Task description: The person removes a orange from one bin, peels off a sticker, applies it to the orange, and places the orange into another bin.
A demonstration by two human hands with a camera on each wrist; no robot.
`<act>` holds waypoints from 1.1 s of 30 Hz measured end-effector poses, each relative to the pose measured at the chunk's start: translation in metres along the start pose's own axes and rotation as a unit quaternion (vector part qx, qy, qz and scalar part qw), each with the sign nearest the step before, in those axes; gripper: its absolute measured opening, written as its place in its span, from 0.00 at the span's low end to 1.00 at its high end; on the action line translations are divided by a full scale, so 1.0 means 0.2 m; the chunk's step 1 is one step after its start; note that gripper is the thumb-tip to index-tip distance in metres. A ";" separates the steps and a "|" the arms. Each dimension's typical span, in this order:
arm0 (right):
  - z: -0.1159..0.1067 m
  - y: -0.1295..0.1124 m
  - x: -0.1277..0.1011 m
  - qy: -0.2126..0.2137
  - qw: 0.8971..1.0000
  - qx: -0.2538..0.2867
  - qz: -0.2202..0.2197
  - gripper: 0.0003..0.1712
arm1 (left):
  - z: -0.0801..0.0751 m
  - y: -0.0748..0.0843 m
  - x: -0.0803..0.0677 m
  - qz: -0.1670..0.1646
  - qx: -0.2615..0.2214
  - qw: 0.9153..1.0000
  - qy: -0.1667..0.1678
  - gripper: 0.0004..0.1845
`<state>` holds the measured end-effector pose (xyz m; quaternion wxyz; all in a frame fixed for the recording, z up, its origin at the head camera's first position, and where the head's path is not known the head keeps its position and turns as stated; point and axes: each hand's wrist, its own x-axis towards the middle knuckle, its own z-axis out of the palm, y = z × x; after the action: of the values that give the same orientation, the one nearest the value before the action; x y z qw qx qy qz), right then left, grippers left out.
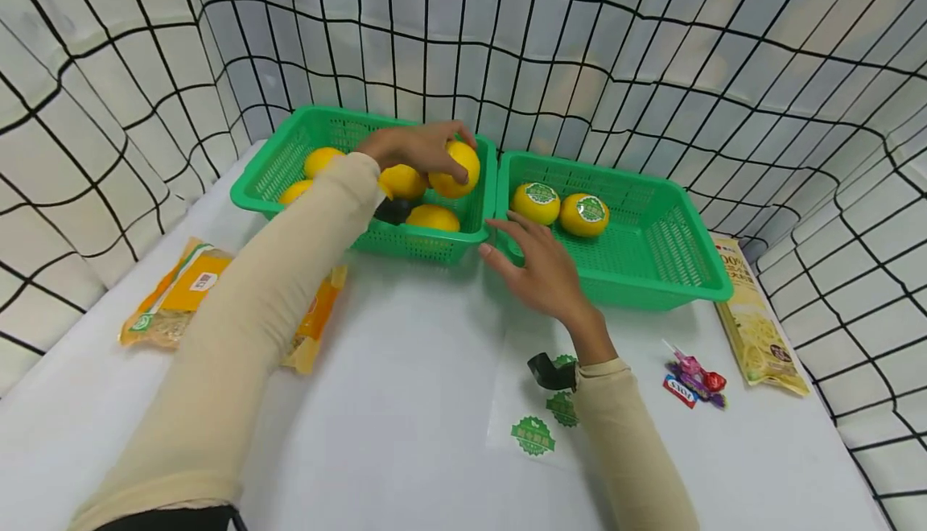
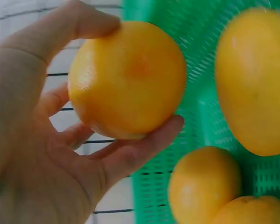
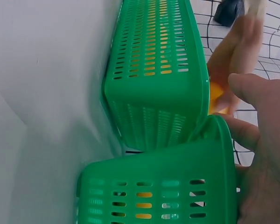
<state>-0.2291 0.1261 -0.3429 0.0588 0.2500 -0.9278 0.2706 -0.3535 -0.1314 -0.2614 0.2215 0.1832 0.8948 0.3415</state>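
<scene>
My left hand (image 1: 413, 149) holds an orange (image 1: 463, 169) over the right end of the left green basket (image 1: 427, 251). In the left wrist view, thumb and fingers curl round that orange (image 2: 128, 81), and no sticker shows on the side seen. Several other oranges (image 1: 433, 218) lie in the same basket. My right hand (image 1: 539, 265) reaches to the near left corner of the right green basket (image 1: 644, 294), fingers spread and holding nothing. Inside that basket sit two oranges, one (image 1: 537, 203) beside the other (image 1: 583, 216), each bearing a green round sticker.
A clear sheet with green stickers (image 1: 533, 435) lies under my right forearm. Packaged food bags (image 1: 181, 290) are at the left, partly behind my left sleeve. Wrapped candies (image 1: 694, 378) and a yellow bag (image 1: 760, 318) lie at the right. Black netting (image 1: 550, 60) surrounds the table.
</scene>
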 end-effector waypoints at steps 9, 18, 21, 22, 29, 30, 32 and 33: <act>-0.02 0.05 0.02 0.001 0.999 -0.049 -0.005 0.28 | 0.23 -0.04 -0.48 0.152 -0.150 0.975 0.059 0.36; -0.01 0.06 0.02 -0.016 0.998 -0.053 -0.008 0.32 | 0.89 -0.11 -0.63 0.117 -0.155 0.979 0.058 0.39; -0.02 0.05 0.03 -0.018 0.998 -0.054 -0.009 0.34 | 0.98 -0.12 -0.58 0.068 -0.149 0.981 0.103 0.41; -0.02 0.05 0.04 -0.020 0.998 -0.054 -0.008 0.34 | 1.00 -0.12 -0.56 0.055 -0.145 0.982 0.109 0.42; -0.07 0.05 -0.03 -0.007 1.000 0.012 -0.014 0.29 | 0.98 -0.19 -0.61 0.067 -0.089 0.992 0.058 0.42; -0.09 0.05 -0.05 0.005 1.000 0.022 -0.019 0.28 | 0.97 -0.20 -0.62 0.074 -0.086 0.992 0.055 0.42; -0.13 0.04 -0.11 0.022 0.999 0.036 -0.035 0.23 | 0.96 -0.22 -0.64 0.088 -0.087 0.991 0.058 0.41; -0.16 0.04 -0.15 0.018 0.998 0.038 -0.042 0.20 | 0.97 -0.22 -0.64 0.093 -0.093 0.989 0.062 0.41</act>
<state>-0.2068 0.1615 -0.3275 0.0777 0.2860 -0.9041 0.3077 -0.1540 -0.1207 -0.3870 0.1489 0.2232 0.8503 0.4527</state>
